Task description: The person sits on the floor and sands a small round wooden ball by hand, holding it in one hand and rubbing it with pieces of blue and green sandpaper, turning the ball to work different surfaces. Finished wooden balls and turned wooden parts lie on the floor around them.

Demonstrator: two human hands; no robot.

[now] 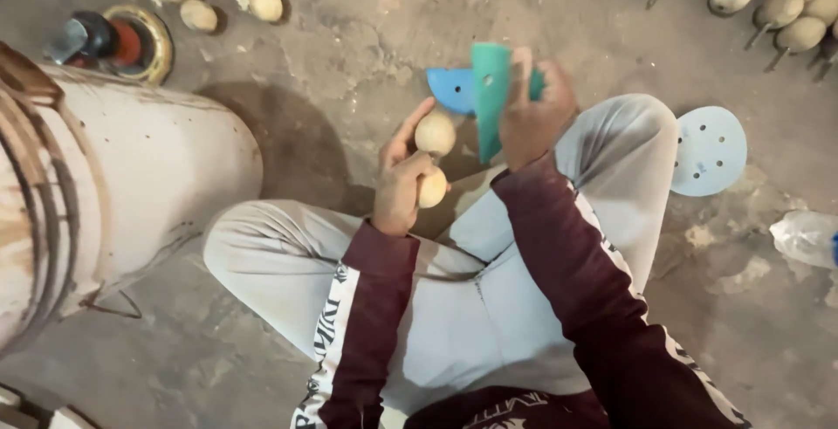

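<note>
Head view. Left hand (pixel 400 186): closed round two rounded wooden pieces (pixel 434 135), just left of the folded teal sandpaper sheet (pixel 489 97). Right hand (pixel 534 115): pinching that sheet. Risk, judged: the upper piece, loosely seated, could slip to the floor (pixel 349 54).

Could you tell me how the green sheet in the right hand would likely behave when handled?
The green sheet looks thin and curls lengthwise in the right hand, so it is probably floppy and light. It seems unlikely to roll or break. The wooden piece in the left hand looks rounded, likelier to roll.
</note>
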